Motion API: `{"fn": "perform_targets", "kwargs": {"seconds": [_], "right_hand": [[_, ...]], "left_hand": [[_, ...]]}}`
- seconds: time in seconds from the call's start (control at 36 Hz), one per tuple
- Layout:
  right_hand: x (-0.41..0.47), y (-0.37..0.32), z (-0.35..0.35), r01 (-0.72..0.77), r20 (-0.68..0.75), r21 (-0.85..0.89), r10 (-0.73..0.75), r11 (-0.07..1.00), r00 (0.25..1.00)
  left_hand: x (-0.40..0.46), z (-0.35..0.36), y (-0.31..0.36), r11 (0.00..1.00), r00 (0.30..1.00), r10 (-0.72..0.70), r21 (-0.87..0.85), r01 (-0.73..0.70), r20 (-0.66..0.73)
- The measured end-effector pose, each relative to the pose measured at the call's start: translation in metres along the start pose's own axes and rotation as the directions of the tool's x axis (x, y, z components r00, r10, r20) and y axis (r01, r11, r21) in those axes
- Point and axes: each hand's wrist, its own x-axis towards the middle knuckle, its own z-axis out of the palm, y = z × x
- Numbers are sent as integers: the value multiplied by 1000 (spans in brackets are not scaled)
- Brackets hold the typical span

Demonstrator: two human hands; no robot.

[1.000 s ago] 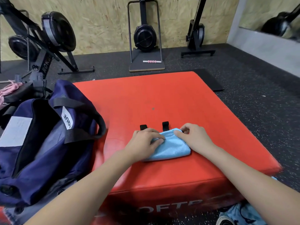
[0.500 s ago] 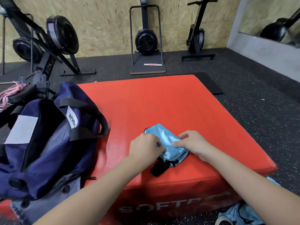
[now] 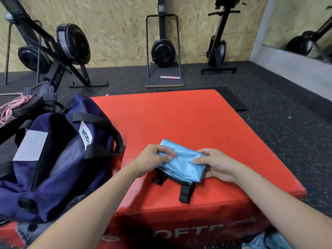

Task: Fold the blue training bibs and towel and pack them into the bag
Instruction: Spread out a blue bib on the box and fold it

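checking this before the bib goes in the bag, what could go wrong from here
1. The folded blue bib is held only at its two ends by the left hand and right hand; the slick fabric may unfold when lifted.
2. Its black straps hang loose toward the near edge of the red soft box and could snag on the bag's handle.
3. The navy bag slumps, so its opening may be narrow.

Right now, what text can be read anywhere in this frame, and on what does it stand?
"OFTB", cut off and blurred, on the front of the red box.
"QUE", rest hidden, on the white tag of the bag.
"ROW", partly legible, on the rower frame.
Grey patch on the bag: too faint to read.
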Motion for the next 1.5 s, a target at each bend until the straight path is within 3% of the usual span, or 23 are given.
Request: {"fn": "perform_targets", "kwargs": {"seconds": [0.11, 0.28, 0.39, 0.44, 0.5, 0.58, 0.72, 0.94, 1.06, 1.19, 1.36, 1.5], "right_hand": [[-5, -1, 7, -14, 19, 34, 14, 999, 1000], [-14, -2, 47, 197, -294, 28, -180, 980, 939], [-23, -3, 68, 372, -279, -160, -403, 914, 871], [-30, -7, 80, 484, -253, -294, -555, 824, 793], [-38, -15, 95, 547, -226, -370, -644, 751, 731], [-46, -29, 124, 616, -214, -344, -698, 708, 683], [-40, -65, 189, 680, -110, -267, -722, 683, 683], [15, -114, 320, 724, 175, -328, -714, 607, 678], [52, -130, 371, 686, 275, -438, -640, 581, 718], [96, -129, 402, 611, 320, -525, -528, 593, 787], [131, -110, 401, 386, 222, -484, -316, 785, 922], [145, -102, 380, 236, 96, -432, -216, 870, 972]], "left_hand": [[-14, -9, -6, 999, 994, 19, -32, -22, -106], [-44, -22, -5, 995, 980, 83, 65, -72, -180], [-70, -29, 0, 978, 967, 135, 187, -95, -215], [-85, -34, 4, 968, 946, 183, 215, -127, -267], [-99, -41, 9, 967, 901, 222, 205, -153, -374], [-121, -53, 16, 961, 797, 273, 186, -203, -540], [-157, -102, 24, 936, 599, 350, 246, -250, -720], [-216, -214, 0, 955, 429, 291, 283, -83, -855], [-227, -258, -20, 960, 436, 229, 277, 49, -870], [-214, -285, -40, 933, 505, 175, 307, 190, -845], [-172, -277, -48, 913, 573, 80, 291, 287, -816], [-127, -271, -51, 901, 681, -51, 260, 347, -731]]}}
